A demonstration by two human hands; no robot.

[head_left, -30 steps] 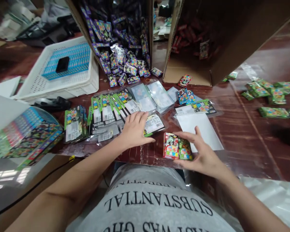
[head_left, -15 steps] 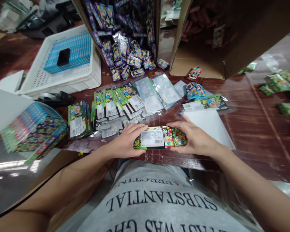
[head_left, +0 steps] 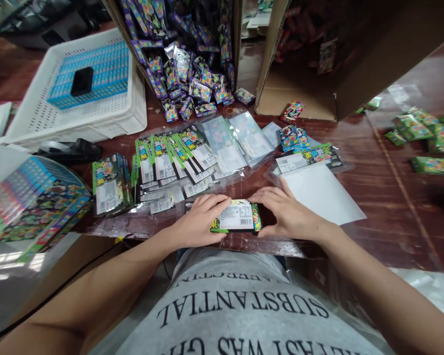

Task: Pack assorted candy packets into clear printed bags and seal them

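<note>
At the table's front edge lies a flat printed sleeve (head_left: 237,217) with a white barcode label. My left hand (head_left: 200,222) closes round its left end, thumb below and fingers over the top edge. At the other end my right hand (head_left: 281,212) pinches it between thumb and fingers. A narrow strip of a small green box (head_left: 257,218) shows at the sleeve's right opening. Beyond my hands are several fanned printed sleeves (head_left: 170,155) and clear plastic bags (head_left: 249,138). Two small blue boxes (head_left: 294,137) rest behind my right hand.
A carton of purple boxes (head_left: 192,64) and a carton with red boxes (head_left: 299,98) stand at the back. The white basket (head_left: 133,111) holds blue packs under a black phone (head_left: 82,81). Stacked packs (head_left: 40,197) stand left, green boxes (head_left: 414,125) right, white paper (head_left: 325,192) nearer.
The small red and green boxes at the sleeve's right end have slid left into it, leaving only a green strip showing. My right hand has moved inward with them. The view has shifted slightly.
</note>
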